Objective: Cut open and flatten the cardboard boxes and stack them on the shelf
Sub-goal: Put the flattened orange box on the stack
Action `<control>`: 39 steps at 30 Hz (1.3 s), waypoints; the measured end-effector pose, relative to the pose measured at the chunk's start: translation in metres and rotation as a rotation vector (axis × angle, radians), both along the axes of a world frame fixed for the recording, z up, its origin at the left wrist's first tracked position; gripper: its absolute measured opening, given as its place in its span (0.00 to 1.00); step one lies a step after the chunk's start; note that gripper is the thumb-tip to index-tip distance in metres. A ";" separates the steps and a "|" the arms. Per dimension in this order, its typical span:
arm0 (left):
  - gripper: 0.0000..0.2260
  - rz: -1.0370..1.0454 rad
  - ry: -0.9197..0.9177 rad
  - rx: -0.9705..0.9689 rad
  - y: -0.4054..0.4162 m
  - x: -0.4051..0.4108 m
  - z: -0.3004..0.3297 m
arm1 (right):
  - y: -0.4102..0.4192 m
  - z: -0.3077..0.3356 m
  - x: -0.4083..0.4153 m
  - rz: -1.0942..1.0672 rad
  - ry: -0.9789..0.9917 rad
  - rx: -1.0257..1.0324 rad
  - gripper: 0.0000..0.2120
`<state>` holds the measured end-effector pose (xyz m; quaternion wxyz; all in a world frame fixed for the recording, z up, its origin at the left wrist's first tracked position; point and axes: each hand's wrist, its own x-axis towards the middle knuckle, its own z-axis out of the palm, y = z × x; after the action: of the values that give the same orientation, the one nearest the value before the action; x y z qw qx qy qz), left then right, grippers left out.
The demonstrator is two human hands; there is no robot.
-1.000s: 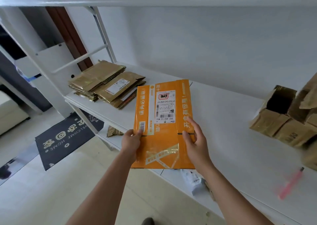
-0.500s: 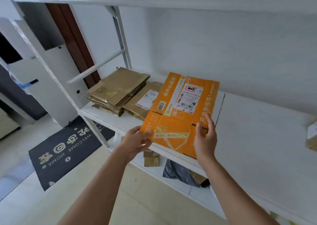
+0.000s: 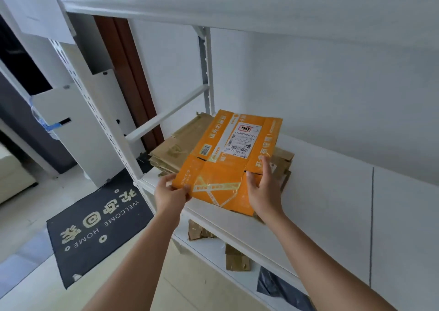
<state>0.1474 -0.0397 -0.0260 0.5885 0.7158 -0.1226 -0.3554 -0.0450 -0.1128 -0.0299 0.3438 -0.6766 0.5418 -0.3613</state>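
White shelving filled the view: a shelf (image 3: 332, 192) at working height against a pale wall, with a lower tier beneath holding cardboard scraps (image 3: 237, 261) and a dark plastic bag (image 3: 280, 289). A black doormat (image 3: 99, 225) lay on the floor to the left.

The flattened orange box (image 3: 228, 158) was held over the stack of flattened brown boxes (image 3: 175, 149) at the shelf's left end, its far portion above the stack and its near edge overhanging toward the person. Whether the far edge already rested on the stack could not be judged from this angle. A shipping label (image 3: 242, 139) faced upward.

The left hand (image 3: 169, 195) pinched the near left corner, thumb on top. The right hand (image 3: 262, 189) gripped the near right side, fingers curled over the upper face.

The box's long axis ran away from the person, roughly in line with the stack beneath. Both hands sat at the near end, about equally close, so the placement appeared to turn on a forward push and a lowering until the box lay square on the pile.
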 end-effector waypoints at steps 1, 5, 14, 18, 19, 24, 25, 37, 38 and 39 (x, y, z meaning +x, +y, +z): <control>0.16 0.022 -0.040 -0.012 -0.011 0.013 0.000 | -0.012 -0.001 0.015 0.015 0.023 0.007 0.30; 0.15 0.047 -0.257 0.017 -0.049 0.060 0.001 | -0.050 -0.009 0.068 0.040 0.114 0.055 0.31; 0.19 -0.184 -0.558 0.205 -0.100 0.144 -0.021 | -0.085 -0.040 0.155 -0.022 0.257 0.156 0.31; 0.13 -0.400 -0.602 0.359 -0.102 0.162 -0.037 | -0.082 -0.051 0.172 -0.105 0.323 0.183 0.30; 0.14 -0.460 -0.676 0.444 -0.101 0.167 -0.039 | -0.078 -0.051 0.177 -0.130 0.341 0.210 0.30; 0.23 -0.783 -1.234 0.309 -0.125 0.184 -0.038 | -0.068 -0.048 0.195 -0.284 0.788 0.062 0.30; 0.22 -0.894 -1.268 0.226 -0.133 0.182 -0.037 | -0.071 -0.050 0.197 -0.257 0.803 0.022 0.30; 0.27 -1.284 -1.227 0.358 -0.155 0.181 -0.096 | -0.093 -0.080 0.188 0.066 0.854 0.165 0.29; 0.28 -1.294 -1.222 0.368 -0.156 0.181 -0.097 | -0.094 -0.076 0.190 0.075 0.857 0.204 0.29; 0.28 -1.303 -1.217 0.377 -0.158 0.182 -0.096 | -0.097 -0.071 0.191 0.087 0.867 0.246 0.29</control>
<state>0.3295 -0.1974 -0.1224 -0.0219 0.6529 -0.7321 -0.1928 0.1461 -0.2098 -0.1009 0.1775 -0.7416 0.6458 0.0372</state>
